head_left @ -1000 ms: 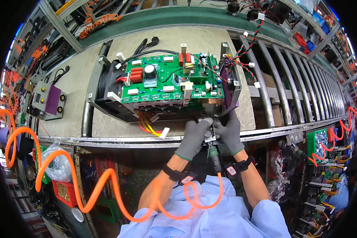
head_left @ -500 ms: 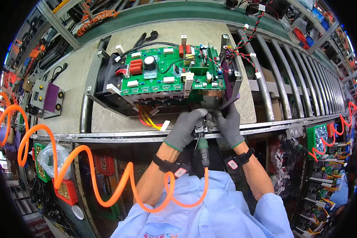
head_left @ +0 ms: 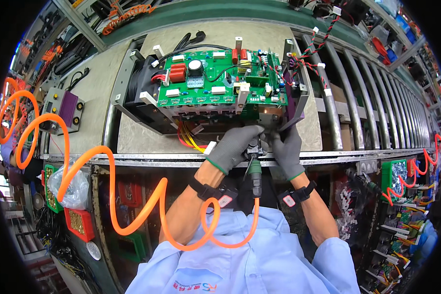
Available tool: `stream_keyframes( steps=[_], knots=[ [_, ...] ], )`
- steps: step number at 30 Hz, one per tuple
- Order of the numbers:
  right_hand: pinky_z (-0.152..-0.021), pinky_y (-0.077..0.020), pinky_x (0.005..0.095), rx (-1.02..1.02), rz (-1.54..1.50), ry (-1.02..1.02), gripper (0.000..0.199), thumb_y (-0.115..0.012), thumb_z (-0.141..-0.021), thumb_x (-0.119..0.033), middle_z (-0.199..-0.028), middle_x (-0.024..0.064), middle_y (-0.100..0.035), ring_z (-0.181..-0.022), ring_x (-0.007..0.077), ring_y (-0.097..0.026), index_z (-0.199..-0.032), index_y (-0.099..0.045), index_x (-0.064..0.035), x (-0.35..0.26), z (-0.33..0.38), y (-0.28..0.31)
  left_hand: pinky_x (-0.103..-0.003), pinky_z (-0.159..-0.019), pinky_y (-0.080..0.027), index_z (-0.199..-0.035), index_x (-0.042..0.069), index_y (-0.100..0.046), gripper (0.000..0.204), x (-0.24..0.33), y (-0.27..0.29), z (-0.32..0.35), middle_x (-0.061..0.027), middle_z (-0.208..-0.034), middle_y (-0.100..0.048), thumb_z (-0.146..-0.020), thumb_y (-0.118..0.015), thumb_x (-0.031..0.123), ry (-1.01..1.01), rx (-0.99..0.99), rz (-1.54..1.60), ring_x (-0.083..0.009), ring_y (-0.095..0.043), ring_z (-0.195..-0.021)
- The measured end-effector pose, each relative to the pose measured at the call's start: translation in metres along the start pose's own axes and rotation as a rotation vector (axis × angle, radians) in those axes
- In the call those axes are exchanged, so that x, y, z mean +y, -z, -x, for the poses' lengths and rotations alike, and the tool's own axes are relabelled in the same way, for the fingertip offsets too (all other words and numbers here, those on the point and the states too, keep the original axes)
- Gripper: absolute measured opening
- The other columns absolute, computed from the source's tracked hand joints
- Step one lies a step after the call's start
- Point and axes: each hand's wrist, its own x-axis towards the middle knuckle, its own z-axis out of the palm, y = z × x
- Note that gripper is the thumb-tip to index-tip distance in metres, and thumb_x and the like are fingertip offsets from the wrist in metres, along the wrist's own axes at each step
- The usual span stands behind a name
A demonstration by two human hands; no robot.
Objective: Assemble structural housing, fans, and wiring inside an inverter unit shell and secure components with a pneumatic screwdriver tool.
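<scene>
My left hand (head_left: 234, 147), in a grey glove, is closed round a pneumatic screwdriver (head_left: 255, 174) whose green and black tail end points toward me. An orange coiled air hose (head_left: 157, 196) runs from that end. Beside it my right hand (head_left: 286, 151), also gloved, has its fingers bent together at the front lower edge of an open power unit (head_left: 157, 120); whatever they pinch is hidden. The unit carries a green circuit board (head_left: 206, 93) on top, a black fan (head_left: 141, 83) at its left and a purple panel (head_left: 297, 100) at its right. Red and yellow wires (head_left: 193, 139) hang from its front.
The unit stands on a board (head_left: 157, 142) over the bench. Steel rollers (head_left: 350, 100) extend to the right. Farther left sits a small purple-sided unit (head_left: 63, 110). Red and green parts bins (head_left: 81, 224) are below at left, another green bin (head_left: 394, 179) at right.
The unit and bench appear shifted slightly right in view. My left hand and the screwdriver have moved a little with them, both hands staying at the unit's front edge.
</scene>
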Motion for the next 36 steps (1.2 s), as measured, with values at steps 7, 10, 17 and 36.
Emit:
stream_keyframes(
  steps=[7, 10, 17, 36],
  knots=[
    [-0.082, -0.0532, 0.0364, 0.001, -0.011, 0.014, 0.039, -0.06, -0.088, -0.002, -0.104, 0.0177, -0.067, -0.095, 0.0253, -0.068, -0.125, -0.053, 0.003, 0.002, -0.001, -0.003, -0.036, -0.065, -0.059, -0.099, -0.001, -0.064, 0.017, 0.0, -0.003, 0.002, -0.0102, -0.082, -0.067, -0.094, -0.061, 0.015, 0.015, 0.006, 0.026, -0.0225, -0.07, -0.069],
    [-0.082, -0.0532, 0.0362, 0.004, -0.002, 0.038, 0.039, -0.061, -0.088, -0.002, -0.104, 0.017, -0.067, -0.096, 0.0247, -0.068, -0.125, -0.053, 0.0031, 0.002, 0.0, -0.003, -0.035, -0.065, -0.059, -0.101, -0.001, -0.065, 0.018, -0.002, -0.002, 0.0, -0.0107, -0.084, -0.069, -0.094, -0.061, 0.015, -0.008, -0.011, 0.021, -0.0219, -0.07, -0.07],
    [-0.084, -0.0539, 0.0356, -0.022, -0.115, -0.124, 0.041, -0.061, -0.087, 0.0, -0.107, 0.0173, -0.067, -0.101, 0.024, -0.067, -0.126, -0.052, 0.0047, 0.008, 0.002, -0.001, -0.034, -0.07, -0.06, -0.104, -0.004, -0.066, 0.021, -0.004, -0.001, 0.002, -0.0138, -0.09, -0.071, -0.092, -0.062, 0.014, -0.072, -0.12, 0.081, -0.0231, -0.072, -0.074],
    [-0.103, -0.0455, 0.0372, 0.045, 0.002, -0.072, 0.06, -0.057, -0.082, 0.004, -0.13, 0.0243, -0.061, -0.123, 0.0326, -0.059, -0.14, -0.044, 0.006, 0.017, 0.003, 0.0, -0.036, -0.064, -0.06, -0.111, 0.004, -0.054, 0.028, -0.015, 0.006, 0.082, -0.0116, -0.092, -0.066, -0.095, -0.064, 0.024, -0.005, -0.247, 0.146, -0.0227, -0.069, -0.07]
  ],
)
